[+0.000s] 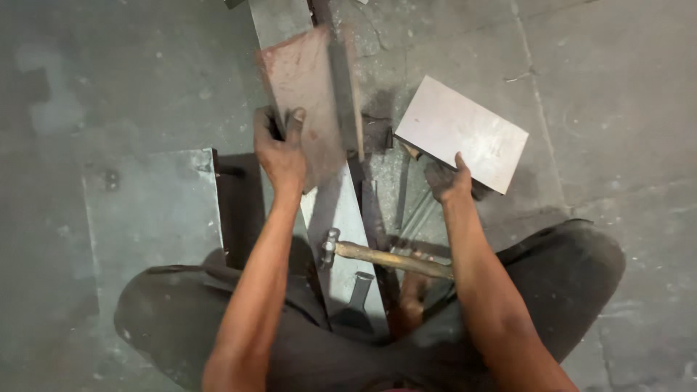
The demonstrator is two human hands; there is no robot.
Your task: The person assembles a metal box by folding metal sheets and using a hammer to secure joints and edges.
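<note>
My left hand (280,149) grips the near edge of a rusty brown metal sheet (305,94), held tilted above a long steel bar (341,218). My right hand (449,178) holds the near edge of a pale grey rectangular metal plate (465,131), lifted off the floor at the right. A hammer with a wooden handle (388,258) lies across the bar between my knees, its head at the left. My legs in dark trousers sit folded at the bottom.
A square grey metal slab (152,210) lies on the concrete floor at the left. A dark chisel-like tool (357,297) rests on the bar near my lap. Thin rods (403,196) lie beside the bar.
</note>
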